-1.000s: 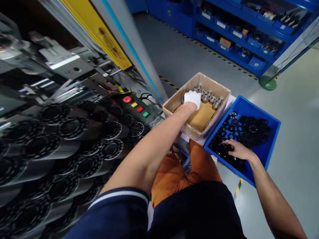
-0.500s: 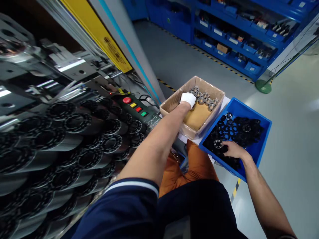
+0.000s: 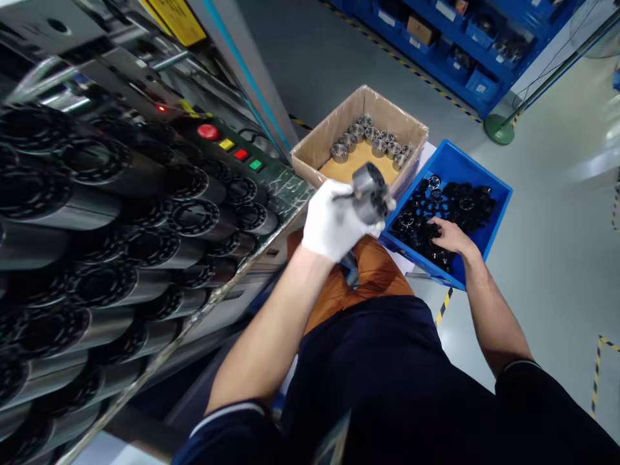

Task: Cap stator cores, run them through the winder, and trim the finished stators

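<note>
In a white glove, my left hand [image 3: 334, 219] is closed around metal ring-shaped cores [image 3: 368, 181], apparently two, blurred by motion. The hand is above the near side of a plastic-lined cardboard box [image 3: 329, 169], where several similar metal cores [image 3: 379, 148] stand on a brown sheet. My bare right hand [image 3: 450, 236] reaches into a blue bin [image 3: 498, 213] full of black plastic ring parts [image 3: 466, 203]. Its fingers are curled and pressed among the black parts; a black part seems to be at the fingertips, partly hidden.
At left, rows of metal cylinders with black slotted ends [image 3: 194, 216] fill a bench beside a machine. A control panel with a red button [image 3: 208, 132] sits behind them. Blue shelving [image 3: 484, 71] and a green post base [image 3: 498, 129] stand beyond.
My left hand has come out of the cardboard box toward my body, bringing metal cores with it. My right hand stays in the blue bin, fingers among the black parts. The view has shifted.
</note>
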Action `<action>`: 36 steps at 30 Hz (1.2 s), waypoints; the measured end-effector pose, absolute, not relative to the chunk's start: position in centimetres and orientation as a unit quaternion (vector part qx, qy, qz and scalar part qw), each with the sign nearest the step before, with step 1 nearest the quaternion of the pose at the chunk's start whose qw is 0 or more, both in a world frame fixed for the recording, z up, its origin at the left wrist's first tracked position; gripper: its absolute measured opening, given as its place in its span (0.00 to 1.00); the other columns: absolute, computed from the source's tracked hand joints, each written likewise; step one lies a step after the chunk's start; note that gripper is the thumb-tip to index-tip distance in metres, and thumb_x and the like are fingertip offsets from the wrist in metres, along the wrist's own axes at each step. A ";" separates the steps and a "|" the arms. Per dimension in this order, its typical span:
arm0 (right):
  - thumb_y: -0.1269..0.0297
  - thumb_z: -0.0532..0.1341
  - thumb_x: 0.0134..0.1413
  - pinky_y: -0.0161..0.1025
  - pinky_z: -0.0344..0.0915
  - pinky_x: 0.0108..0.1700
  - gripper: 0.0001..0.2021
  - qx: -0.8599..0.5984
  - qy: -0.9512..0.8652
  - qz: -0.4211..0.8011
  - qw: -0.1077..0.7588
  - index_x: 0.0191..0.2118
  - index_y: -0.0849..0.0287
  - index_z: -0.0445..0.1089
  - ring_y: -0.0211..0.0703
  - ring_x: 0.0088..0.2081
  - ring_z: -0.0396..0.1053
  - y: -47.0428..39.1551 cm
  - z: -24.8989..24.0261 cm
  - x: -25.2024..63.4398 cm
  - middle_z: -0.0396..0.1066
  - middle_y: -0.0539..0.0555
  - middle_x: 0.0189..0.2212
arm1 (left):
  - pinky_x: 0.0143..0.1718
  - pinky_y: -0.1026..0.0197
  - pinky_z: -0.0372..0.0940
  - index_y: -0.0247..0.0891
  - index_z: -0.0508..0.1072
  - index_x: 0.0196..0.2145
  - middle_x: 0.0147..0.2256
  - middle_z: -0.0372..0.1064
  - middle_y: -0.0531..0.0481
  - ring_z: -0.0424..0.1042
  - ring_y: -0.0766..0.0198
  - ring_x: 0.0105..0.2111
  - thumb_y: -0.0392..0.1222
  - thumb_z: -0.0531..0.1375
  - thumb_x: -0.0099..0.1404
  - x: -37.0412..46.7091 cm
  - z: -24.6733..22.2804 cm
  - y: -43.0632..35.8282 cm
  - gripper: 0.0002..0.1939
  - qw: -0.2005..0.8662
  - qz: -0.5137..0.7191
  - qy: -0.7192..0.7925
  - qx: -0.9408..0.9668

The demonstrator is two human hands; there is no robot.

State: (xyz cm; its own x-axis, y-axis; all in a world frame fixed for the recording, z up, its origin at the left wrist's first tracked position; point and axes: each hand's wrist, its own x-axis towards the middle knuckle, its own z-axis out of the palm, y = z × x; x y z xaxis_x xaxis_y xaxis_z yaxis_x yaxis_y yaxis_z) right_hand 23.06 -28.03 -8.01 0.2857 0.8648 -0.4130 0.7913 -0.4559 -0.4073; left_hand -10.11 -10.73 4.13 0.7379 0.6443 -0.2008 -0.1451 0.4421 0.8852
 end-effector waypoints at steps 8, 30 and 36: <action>0.53 0.70 0.76 0.52 0.83 0.54 0.20 -0.783 -0.524 0.325 0.079 0.64 0.59 0.75 0.51 0.52 0.81 -30.6 -7.8 22.6 0.79 0.59 0.58 | 0.20 0.61 0.62 0.36 0.82 0.47 0.35 0.82 0.42 0.75 0.58 0.25 0.75 0.66 0.70 -20.9 -4.8 -22.7 0.35 0.858 0.207 0.318 0.345; 0.30 0.76 0.58 0.45 0.80 0.42 0.29 -0.751 -0.479 0.293 0.346 0.42 0.53 0.74 0.49 0.37 0.79 -31.6 -5.1 20.0 0.76 0.49 0.32 | 0.43 0.53 0.77 0.43 0.70 0.68 0.36 0.77 0.50 0.80 0.56 0.35 0.68 0.66 0.76 -21.6 -7.5 -24.6 0.35 0.860 0.307 0.213 0.347; 0.28 0.71 0.62 0.54 0.85 0.52 0.31 -0.696 -0.460 0.287 0.471 0.57 0.45 0.77 0.59 0.50 0.87 -31.6 -1.4 12.8 0.84 0.54 0.47 | 0.48 0.49 0.80 0.45 0.69 0.59 0.44 0.79 0.46 0.82 0.52 0.43 0.73 0.65 0.76 -18.6 -3.9 -24.2 0.32 0.862 0.342 0.188 0.324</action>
State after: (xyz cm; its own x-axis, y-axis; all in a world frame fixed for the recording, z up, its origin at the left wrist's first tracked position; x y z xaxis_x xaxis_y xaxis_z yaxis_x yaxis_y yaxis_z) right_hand 12.77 -31.56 -1.37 0.4123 0.9104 0.0337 0.3706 -0.1338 -0.9191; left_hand -18.57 -24.22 -3.86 0.6953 0.7114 -0.1025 -0.4679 0.5563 0.6867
